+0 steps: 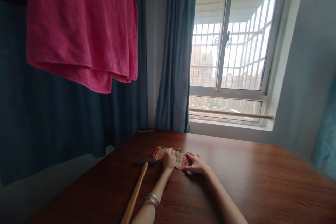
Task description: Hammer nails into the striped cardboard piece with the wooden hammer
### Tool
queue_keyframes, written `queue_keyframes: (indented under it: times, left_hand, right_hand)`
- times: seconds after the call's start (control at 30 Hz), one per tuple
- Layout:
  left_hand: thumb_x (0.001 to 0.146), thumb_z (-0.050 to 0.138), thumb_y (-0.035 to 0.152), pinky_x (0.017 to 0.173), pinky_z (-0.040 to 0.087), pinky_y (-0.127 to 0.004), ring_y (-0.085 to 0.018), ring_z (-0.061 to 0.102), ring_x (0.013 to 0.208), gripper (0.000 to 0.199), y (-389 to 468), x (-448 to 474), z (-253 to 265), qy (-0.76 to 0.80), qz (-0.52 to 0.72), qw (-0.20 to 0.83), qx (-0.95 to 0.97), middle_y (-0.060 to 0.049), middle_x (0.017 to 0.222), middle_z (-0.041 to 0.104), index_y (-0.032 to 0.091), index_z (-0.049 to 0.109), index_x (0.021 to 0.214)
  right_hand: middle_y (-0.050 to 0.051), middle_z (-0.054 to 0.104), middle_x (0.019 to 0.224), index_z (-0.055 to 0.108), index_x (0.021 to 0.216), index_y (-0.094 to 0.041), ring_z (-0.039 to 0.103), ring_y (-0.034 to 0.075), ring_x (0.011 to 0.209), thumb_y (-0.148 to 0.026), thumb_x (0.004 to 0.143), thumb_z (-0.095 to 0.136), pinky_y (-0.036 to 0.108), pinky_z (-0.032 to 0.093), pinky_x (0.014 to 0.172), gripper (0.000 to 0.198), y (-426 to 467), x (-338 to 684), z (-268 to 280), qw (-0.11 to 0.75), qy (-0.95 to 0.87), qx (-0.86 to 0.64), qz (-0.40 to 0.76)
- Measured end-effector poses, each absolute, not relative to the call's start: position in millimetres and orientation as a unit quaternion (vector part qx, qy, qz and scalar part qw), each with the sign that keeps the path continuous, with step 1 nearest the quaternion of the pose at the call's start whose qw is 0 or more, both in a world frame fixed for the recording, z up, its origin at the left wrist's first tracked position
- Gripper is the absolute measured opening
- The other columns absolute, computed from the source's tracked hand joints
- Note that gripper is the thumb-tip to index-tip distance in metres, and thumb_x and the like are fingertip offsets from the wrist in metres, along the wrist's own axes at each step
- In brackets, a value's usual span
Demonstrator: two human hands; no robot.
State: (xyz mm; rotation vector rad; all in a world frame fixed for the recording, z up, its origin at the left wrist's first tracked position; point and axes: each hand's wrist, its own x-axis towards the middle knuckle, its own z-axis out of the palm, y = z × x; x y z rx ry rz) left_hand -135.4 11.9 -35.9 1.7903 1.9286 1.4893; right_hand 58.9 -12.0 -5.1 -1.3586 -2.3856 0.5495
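A small flat piece of patterned cloth (179, 161), beige with dark dots and pink ends, lies on the brown table. Along its far edge stands a row of thin metal hooks (177, 149), with fine lines running down from them. My left hand (169, 161) is closed over the middle of the cloth, left of the hooks; whatever its fingers pinch is hidden. With thumb and fingers bent around the pink right end, my right hand (197, 164) holds the cloth against the table. A hammer (139, 185) with a wooden handle lies left of my left forearm.
The brown wooden table (249, 182) reaches back to the wall below a barred window (231, 42). A pink towel (84, 35) hangs at the upper left, before dark blue curtains (175, 52). Small pale items (145, 131) sit at the table's far left corner.
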Motion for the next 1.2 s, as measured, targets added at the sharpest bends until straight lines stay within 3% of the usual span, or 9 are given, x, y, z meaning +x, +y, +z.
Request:
queue_keyframes:
  times: [0.33, 0.63, 0.7, 0.83, 0.9, 1.2]
  left_hand:
    - [0.073, 0.044, 0.009, 0.087, 0.038, -0.027, -0.018, 0.053, 0.094, 0.026, 14.9, -143.0, -32.2, 0.612, 0.427, 0.016, 0.665, -0.010, 0.092, 0.062, 0.010, 0.065, 0.089]
    - [0.075, 0.046, 0.011, 0.083, 0.038, -0.026, -0.017, 0.051, 0.091, 0.023, 16.7, -148.1, -31.5, 0.597, 0.408, 0.011, 0.691, -0.008, 0.089, 0.060, 0.013, 0.065, 0.088]
    - [0.076, 0.046, 0.012, 0.082, 0.038, -0.026, -0.017, 0.051, 0.090, 0.023, 16.3, -148.1, -30.9, 0.600, 0.407, 0.011, 0.689, -0.008, 0.089, 0.060, 0.013, 0.065, 0.088]
    - [0.078, 0.045, 0.014, 0.081, 0.038, -0.026, -0.017, 0.051, 0.089, 0.022, 10.3, -145.0, -24.9, 0.606, 0.390, 0.008, 0.694, -0.007, 0.089, 0.059, 0.014, 0.065, 0.088]
    - [0.079, 0.044, 0.014, 0.081, 0.038, -0.026, -0.017, 0.051, 0.089, 0.022, 5.6, -142.7, -20.7, 0.605, 0.377, 0.004, 0.702, -0.007, 0.088, 0.059, 0.015, 0.065, 0.087]
    - [0.081, 0.042, 0.017, 0.081, 0.038, -0.026, -0.017, 0.051, 0.089, 0.025, 2.0, -142.1, -17.8, 0.599, 0.378, 0.012, 0.705, -0.006, 0.088, 0.060, 0.015, 0.066, 0.089]
  right_hand:
    - [0.011, 0.029, 0.143, 0.036, 0.132, -0.022, 0.016, 0.029, 0.132, -0.068, 0.052, 0.061, 0.043, 0.016, 0.105, 0.095, -0.3, 77.8, -14.2, 0.215, -0.831, -0.478, 0.188]
    - [0.009, 0.036, 0.139, 0.044, 0.128, -0.024, 0.020, 0.030, 0.130, -0.063, 0.053, 0.065, 0.044, 0.023, 0.104, 0.087, 1.5, 80.5, -20.0, 0.253, -0.829, -0.468, 0.172]
    - [0.010, 0.040, 0.136, 0.047, 0.125, -0.024, 0.024, 0.031, 0.129, -0.058, 0.056, 0.067, 0.046, 0.025, 0.102, 0.079, 1.0, 80.0, -19.9, 0.263, -0.827, -0.469, 0.166]
    - [0.008, 0.052, 0.123, 0.055, 0.110, -0.019, 0.044, 0.025, 0.115, -0.040, 0.079, 0.056, 0.049, 0.033, 0.095, 0.037, -0.7, 74.2, -17.6, 0.307, -0.805, -0.488, 0.137]
    - [0.007, 0.054, 0.118, 0.056, 0.105, -0.018, 0.050, 0.021, 0.106, -0.033, 0.085, 0.049, 0.047, 0.039, 0.091, 0.026, -0.6, 67.1, -15.6, 0.340, -0.782, -0.509, 0.119]
    - [0.005, 0.058, 0.106, 0.055, 0.104, -0.017, 0.058, 0.016, 0.086, -0.031, 0.085, 0.049, 0.036, 0.050, 0.074, 0.024, 5.1, 15.8, -24.4, 0.407, -0.731, -0.528, 0.144]
